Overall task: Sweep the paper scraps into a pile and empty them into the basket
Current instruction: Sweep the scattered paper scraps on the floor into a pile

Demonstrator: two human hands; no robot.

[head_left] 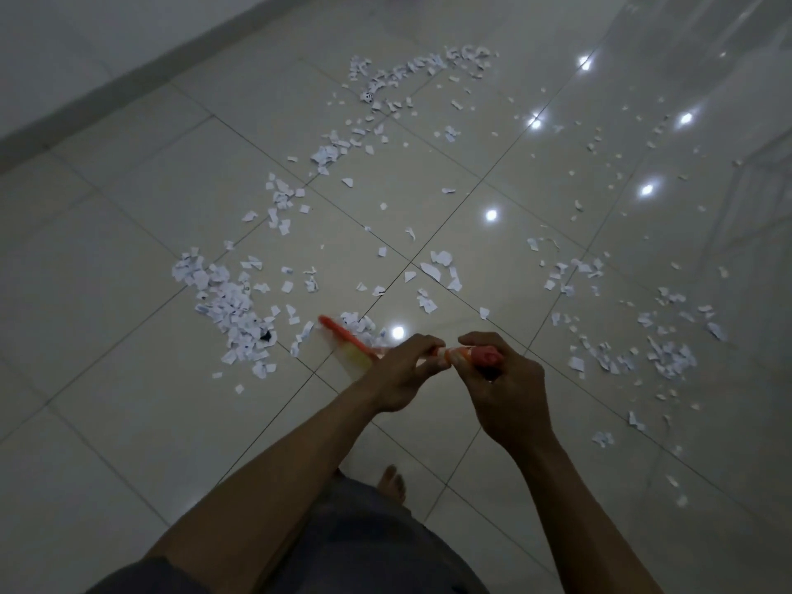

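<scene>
White paper scraps (231, 306) lie scattered over the glossy tiled floor, in loose clusters at the left, at the far middle (385, 79) and at the right (668, 353). Both my hands hold an orange broom by its handle. My left hand (403, 373) grips the handle lower down. My right hand (501, 379) grips the handle's pinkish top end. The broom head (343, 336) is blurred and reaches the floor near the left cluster. No basket is in view.
A white wall with a dark skirting (107, 87) runs along the left. My bare foot (392, 482) stands on the tiles below my hands. Ceiling lights reflect as bright spots on the floor.
</scene>
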